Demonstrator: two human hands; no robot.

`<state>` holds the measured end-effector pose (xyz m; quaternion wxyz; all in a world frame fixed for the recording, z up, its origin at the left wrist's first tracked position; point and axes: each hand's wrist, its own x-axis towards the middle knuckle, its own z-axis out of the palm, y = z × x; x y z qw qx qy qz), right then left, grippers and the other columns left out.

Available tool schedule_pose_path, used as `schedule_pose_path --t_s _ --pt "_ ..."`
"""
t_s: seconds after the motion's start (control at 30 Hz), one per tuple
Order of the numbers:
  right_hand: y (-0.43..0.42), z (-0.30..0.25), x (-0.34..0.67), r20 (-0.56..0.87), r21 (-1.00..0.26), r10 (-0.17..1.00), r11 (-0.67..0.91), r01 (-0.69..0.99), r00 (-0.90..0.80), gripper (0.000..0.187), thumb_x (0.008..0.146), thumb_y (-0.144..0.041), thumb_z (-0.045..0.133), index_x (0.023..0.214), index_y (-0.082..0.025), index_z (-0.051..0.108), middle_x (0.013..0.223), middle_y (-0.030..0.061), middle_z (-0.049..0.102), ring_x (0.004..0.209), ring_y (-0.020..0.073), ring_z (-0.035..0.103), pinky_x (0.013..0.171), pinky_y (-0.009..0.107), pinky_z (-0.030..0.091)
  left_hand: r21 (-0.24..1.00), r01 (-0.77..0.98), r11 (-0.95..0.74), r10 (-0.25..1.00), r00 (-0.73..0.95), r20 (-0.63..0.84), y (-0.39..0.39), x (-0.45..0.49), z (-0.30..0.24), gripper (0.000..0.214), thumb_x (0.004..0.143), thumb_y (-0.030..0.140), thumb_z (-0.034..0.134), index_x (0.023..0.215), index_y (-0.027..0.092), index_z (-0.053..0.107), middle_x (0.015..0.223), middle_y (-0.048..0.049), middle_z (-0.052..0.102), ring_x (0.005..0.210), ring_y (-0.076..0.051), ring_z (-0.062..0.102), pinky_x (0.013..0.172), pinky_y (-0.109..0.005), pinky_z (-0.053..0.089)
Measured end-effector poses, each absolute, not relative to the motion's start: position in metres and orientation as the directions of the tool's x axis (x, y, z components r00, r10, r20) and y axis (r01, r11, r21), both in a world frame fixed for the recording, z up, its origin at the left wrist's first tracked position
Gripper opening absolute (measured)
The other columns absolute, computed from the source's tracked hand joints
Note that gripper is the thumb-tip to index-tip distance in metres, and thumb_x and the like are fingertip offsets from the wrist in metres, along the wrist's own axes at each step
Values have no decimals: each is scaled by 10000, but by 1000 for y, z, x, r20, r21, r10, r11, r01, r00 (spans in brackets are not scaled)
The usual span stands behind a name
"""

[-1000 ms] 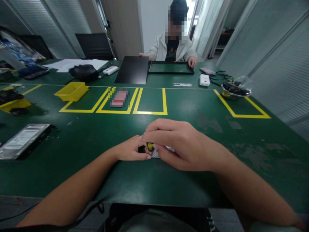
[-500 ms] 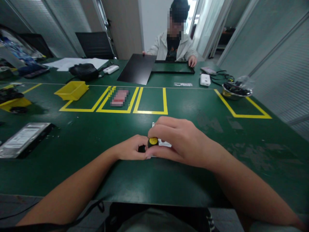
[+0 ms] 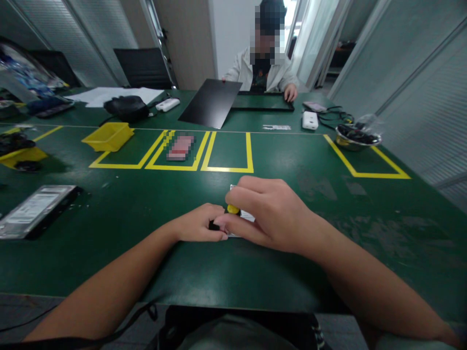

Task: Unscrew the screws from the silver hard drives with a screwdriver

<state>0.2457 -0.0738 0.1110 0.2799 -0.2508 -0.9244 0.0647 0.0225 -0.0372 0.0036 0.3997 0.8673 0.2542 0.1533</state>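
Observation:
Thumb and fingers of my right hand (image 3: 270, 211) are closed round the yellow-and-black handle of a screwdriver (image 3: 233, 209), seen nearly end-on from above. Its shaft and tip are hidden. Under my hands lies a hard drive (image 3: 248, 216); only a white label and silver edges show. My left hand (image 3: 200, 223) grips the drive's left side, its fingertips partly covered by my right hand. Another hard drive (image 3: 38, 210), silver with a white label, rests on the green table (image 3: 197, 277) at the left.
Yellow bins (image 3: 109, 137) stand at the left, behind the second drive. Yellow tape (image 3: 228, 170) marks areas on the table. A metal bowl (image 3: 359, 141) with dark parts sits at the far right. Across the table, a person (image 3: 239, 68) handles a black panel (image 3: 211, 103) and a frame (image 3: 262, 109).
My right fingers have turned and shifted round the screwdriver handle, which now tilts slightly. My left hand stays in place. The person opposite has tilted the black panel a little.

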Motion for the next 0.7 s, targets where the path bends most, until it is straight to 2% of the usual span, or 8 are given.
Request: schedule_pose_path --t_s 0.13,0.33,0.43,0.57,0.7 --pt "-73 115 249 484 -375 483 868 326 -729 241 985 -292 483 965 -130 660 943 71 551 851 148 507 743 270 409 747 350 -565 582 811 61 -41 23 4 205 825 329 685 915 146 690 894 -53 711 890 -208 655 794 -299 525" --pt "-72 122 253 429 -504 428 844 183 -795 250 947 -100 445 1103 -99 640 1044 86 634 967 144 566 882 279 461 732 349 -585 557 829 50 -39 21 0 171 829 318 678 869 153 699 864 -37 728 809 -187 664 732 -276 509" --pt "-72 123 255 442 -529 388 841 114 -808 292 900 -30 438 1108 -92 633 1095 83 670 1042 145 591 963 289 462 740 349 -575 561 826 46 -38 22 1 173 819 326 681 828 154 696 835 -29 725 787 -181 659 735 -278 514" --pt "-72 124 257 422 -528 374 842 111 -826 369 849 3 441 1126 -127 647 1213 90 664 1173 159 581 1049 322 440 771 326 -547 578 814 66 -40 25 7 190 806 337 690 882 162 699 886 -35 718 802 -185 646 737 -285 529" --pt "-71 124 258 417 -512 388 847 141 -822 421 807 28 444 1127 -127 669 1327 112 591 1236 156 547 1067 313 428 790 304 -532 544 838 44 -39 25 10 164 820 318 678 802 155 682 758 -14 692 693 -160 627 648 -259 501"
